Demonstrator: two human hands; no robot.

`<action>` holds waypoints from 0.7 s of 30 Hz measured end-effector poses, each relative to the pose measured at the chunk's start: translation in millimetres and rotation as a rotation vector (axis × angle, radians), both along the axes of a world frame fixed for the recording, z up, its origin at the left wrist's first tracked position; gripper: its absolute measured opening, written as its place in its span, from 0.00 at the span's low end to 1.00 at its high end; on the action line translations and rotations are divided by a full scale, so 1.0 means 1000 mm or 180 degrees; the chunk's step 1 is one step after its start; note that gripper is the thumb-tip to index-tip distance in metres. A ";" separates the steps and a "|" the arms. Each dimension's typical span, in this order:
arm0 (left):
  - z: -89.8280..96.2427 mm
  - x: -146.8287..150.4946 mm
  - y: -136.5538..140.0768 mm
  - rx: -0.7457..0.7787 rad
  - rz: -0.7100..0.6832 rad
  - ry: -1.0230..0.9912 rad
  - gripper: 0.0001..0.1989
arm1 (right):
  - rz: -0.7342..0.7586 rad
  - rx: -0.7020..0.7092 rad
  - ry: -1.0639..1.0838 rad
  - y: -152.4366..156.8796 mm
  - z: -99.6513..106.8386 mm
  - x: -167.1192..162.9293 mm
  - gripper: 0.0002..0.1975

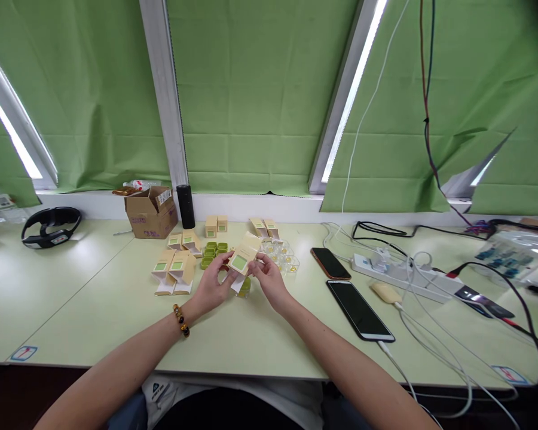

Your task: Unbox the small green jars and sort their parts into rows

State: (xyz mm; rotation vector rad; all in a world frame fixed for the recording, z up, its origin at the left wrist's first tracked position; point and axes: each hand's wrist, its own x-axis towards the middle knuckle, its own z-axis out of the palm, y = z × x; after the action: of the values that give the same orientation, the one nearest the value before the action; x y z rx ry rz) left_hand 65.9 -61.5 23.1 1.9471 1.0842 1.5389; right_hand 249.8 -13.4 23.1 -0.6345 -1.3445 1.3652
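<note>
Between my two hands is a small cream paper box with a green square on its front, tilted above the table. My left hand grips its left side, fingers closed. My right hand pinches its right side near the lower edge. Just below the box sits a green container, partly covered by it. Several more green containers stand behind my left hand. Clear plastic cups with yellowish centres lie beyond my right hand. Open cream boxes stand at the left.
Closed cream boxes and open ones stand at the back. A cardboard carton, black cylinder and headphones are leftward. Phones, a power strip and tangled cables are at the right.
</note>
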 end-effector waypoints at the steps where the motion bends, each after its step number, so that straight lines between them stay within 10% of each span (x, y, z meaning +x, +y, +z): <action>1: 0.001 0.000 -0.001 0.0038 -0.0029 0.0041 0.24 | -0.0010 -0.0004 0.0004 0.000 0.000 0.000 0.29; 21: -0.005 0.003 0.001 -0.0412 -0.0294 -0.0414 0.25 | 0.0047 -0.0078 0.0003 -0.002 0.002 0.002 0.29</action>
State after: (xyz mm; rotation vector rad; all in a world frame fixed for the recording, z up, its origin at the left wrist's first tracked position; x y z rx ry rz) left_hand 68.7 -60.7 18.2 1.7602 0.9997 1.4855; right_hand 252.2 -15.0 25.0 -0.6415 -1.3360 1.3957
